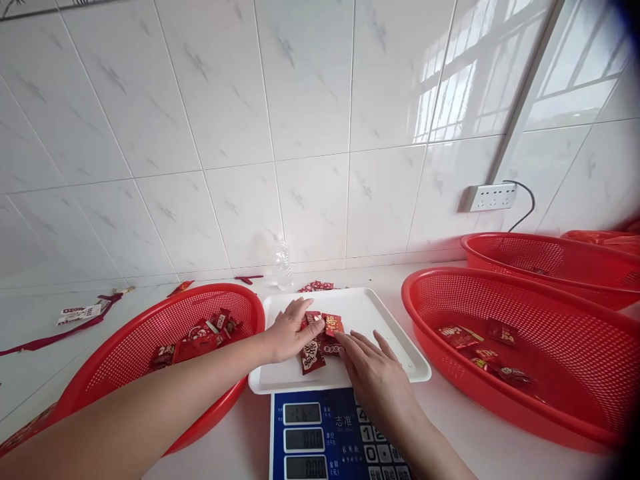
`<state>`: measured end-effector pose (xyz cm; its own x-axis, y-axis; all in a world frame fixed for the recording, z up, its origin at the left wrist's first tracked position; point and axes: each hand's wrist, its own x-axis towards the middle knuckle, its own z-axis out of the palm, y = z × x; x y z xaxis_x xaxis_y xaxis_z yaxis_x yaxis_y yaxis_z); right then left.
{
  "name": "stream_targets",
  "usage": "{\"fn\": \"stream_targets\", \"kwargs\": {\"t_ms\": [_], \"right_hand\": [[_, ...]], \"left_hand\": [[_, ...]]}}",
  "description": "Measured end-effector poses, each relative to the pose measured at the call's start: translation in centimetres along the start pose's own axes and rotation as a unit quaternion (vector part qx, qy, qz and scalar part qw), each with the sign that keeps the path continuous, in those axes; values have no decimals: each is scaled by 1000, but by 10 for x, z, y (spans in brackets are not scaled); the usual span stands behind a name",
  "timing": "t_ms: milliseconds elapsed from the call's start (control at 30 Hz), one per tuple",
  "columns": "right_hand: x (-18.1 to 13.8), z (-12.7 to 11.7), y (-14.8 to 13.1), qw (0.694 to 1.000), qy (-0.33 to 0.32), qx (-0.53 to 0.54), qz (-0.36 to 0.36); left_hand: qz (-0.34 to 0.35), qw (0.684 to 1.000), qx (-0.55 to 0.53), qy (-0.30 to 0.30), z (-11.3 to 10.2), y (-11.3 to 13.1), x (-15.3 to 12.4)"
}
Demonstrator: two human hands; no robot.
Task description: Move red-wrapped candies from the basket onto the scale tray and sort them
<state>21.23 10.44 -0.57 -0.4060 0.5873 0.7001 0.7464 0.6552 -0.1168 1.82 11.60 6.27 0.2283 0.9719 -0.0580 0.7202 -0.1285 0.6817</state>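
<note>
A small pile of red snack packets (311, 357) lies in the white tray (385, 313), which sits on a blue digital scale (343, 433). My left hand (294, 331) comes in from the left and rests against the pile, fingers stretched over its far side. From the near right, my right hand (374, 371) touches the pile's edge with its fingers extended. Neither hand is closed round a packet. An orange-red packet (333, 325) shows between the two hands. Part of the scale's keypad is hidden by my right forearm.
A red perforated basket (233, 288) with packets stands at left, partly under my left arm. On the right, another red basket (425, 275) holds several packets; a further basket (525, 241) is behind it. A clear bottle (283, 265) and a power strip (493, 197) are near the tiled wall.
</note>
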Motion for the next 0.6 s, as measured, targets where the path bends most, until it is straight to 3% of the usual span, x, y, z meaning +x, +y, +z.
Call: {"fn": "stream_targets", "kwargs": {"t_ms": [200, 333, 433, 500, 600], "right_hand": [[4, -7, -4, 998, 1, 55, -17], [6, -10, -3, 996, 43, 77, -21], [5, -12, -2, 993, 78, 83, -40], [6, -13, -3, 990, 101, 82, -54], [8, -16, -4, 987, 121, 78, -68]], "left_hand": [[-9, 997, -80, 3, -2, 11, -9], [2, 993, -79, 89, -29, 6, -13], [-61, 987, -39, 147, -57, -22, -23], [-130, 983, 1, 127, -75, -46, -39], [-219, 974, 62, 3, -91, -74, -75]]}}
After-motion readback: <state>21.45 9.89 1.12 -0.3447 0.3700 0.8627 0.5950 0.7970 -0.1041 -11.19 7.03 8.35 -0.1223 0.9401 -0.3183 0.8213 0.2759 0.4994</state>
